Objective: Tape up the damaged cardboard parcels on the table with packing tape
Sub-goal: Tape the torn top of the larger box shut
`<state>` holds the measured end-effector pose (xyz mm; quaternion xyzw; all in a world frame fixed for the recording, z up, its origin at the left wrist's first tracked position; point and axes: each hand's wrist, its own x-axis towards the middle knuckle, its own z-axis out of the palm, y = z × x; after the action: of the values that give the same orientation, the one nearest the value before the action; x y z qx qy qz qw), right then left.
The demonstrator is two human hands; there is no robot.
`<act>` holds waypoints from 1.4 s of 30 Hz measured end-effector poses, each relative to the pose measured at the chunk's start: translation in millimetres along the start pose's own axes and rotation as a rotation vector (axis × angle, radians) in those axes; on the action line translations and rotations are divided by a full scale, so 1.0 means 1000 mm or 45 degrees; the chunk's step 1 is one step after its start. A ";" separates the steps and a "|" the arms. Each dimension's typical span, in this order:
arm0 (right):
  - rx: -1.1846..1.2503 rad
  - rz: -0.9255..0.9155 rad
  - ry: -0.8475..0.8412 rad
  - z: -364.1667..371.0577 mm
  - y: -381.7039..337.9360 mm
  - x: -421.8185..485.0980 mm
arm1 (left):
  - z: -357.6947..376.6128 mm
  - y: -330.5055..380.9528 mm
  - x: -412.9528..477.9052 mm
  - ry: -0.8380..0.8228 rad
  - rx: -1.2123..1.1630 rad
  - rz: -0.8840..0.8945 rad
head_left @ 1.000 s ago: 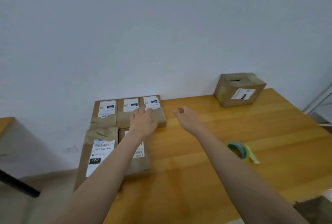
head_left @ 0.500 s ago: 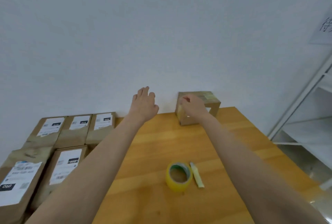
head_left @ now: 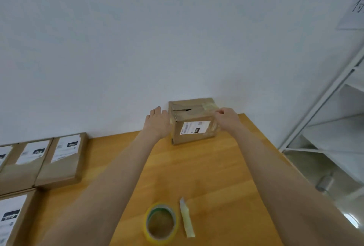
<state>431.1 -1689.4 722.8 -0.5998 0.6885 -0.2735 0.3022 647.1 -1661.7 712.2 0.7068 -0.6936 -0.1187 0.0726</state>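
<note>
1. Brown cardboard parcel (head_left: 197,138) with white label (head_left: 195,127): far end of wooden table (head_left: 216,166), against wall (head_left: 177,48), split top seam (head_left: 182,110) running left to right.
2. Left hand (head_left: 157,125): fingers straight, beside left face.
3. Right hand (head_left: 226,119): fingers curled on top right corner.
4. Yellow packing-tape roll (head_left: 161,224): near edge, well apart from both.

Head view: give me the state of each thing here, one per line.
cardboard box: upright at the far edge of the table, top seam gaping, between both hands.
left hand: fingers straight, against the box's left side.
right hand: fingers curled on the box's top right corner.
tape roll: lying flat, untouched.
pale strip: loose beside the roll.
flat parcels: lying label-up at left.
</note>
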 end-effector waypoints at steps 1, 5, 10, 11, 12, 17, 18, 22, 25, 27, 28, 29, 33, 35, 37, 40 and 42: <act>-0.004 0.019 -0.005 -0.001 0.002 0.012 | 0.004 0.003 0.015 -0.013 -0.076 -0.016; -0.032 0.085 -0.021 0.007 0.016 0.062 | 0.023 0.013 0.058 -0.092 -0.370 -0.105; 0.167 0.251 0.061 0.028 0.034 0.099 | 0.046 0.015 0.078 -0.194 -0.431 -0.157; 0.194 0.281 0.042 0.030 0.035 0.102 | 0.048 0.014 0.078 -0.208 -0.445 -0.167; 0.203 0.299 0.004 0.034 0.039 0.105 | 0.052 0.013 0.079 -0.224 -0.465 -0.174; 0.247 0.429 0.026 0.034 0.046 0.104 | 0.065 0.005 0.081 -0.246 -0.791 -0.257; 0.274 0.453 0.014 0.033 0.049 0.100 | 0.064 0.005 0.078 -0.217 -0.847 -0.285; 0.512 0.477 0.106 0.034 0.050 0.068 | 0.058 0.005 0.051 -0.106 -0.917 -0.320; 0.745 0.527 0.205 0.030 0.039 0.037 | 0.041 0.006 0.024 -0.027 -0.951 -0.246; 0.833 0.523 0.243 0.022 0.029 0.014 | 0.027 0.008 0.000 0.083 -1.009 -0.227; 0.854 0.510 0.252 0.019 0.024 0.003 | 0.020 0.008 -0.013 0.164 -1.032 -0.228; 0.861 0.489 0.252 0.016 0.017 -0.009 | 0.013 0.008 -0.027 0.252 -1.043 -0.236; 0.777 0.416 0.129 0.008 -0.006 -0.059 | -0.003 -0.003 -0.086 0.509 -0.957 -0.196; 0.701 0.414 0.090 0.011 -0.015 -0.082 | -0.005 -0.011 -0.117 0.561 -0.919 -0.155; 0.589 0.383 0.124 0.017 -0.026 -0.101 | -0.006 -0.020 -0.146 0.642 -0.904 -0.104; 0.463 0.328 0.168 0.031 -0.041 -0.125 | -0.006 -0.034 -0.190 0.769 -0.968 -0.160; 0.451 0.303 0.172 0.045 -0.046 -0.146 | -0.001 -0.046 -0.218 0.829 -0.996 -0.222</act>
<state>508.7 -1551.7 739.8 -0.4320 0.7145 -0.3922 0.3861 689.6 -1443.2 715.5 0.6822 -0.4773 -0.1488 0.5335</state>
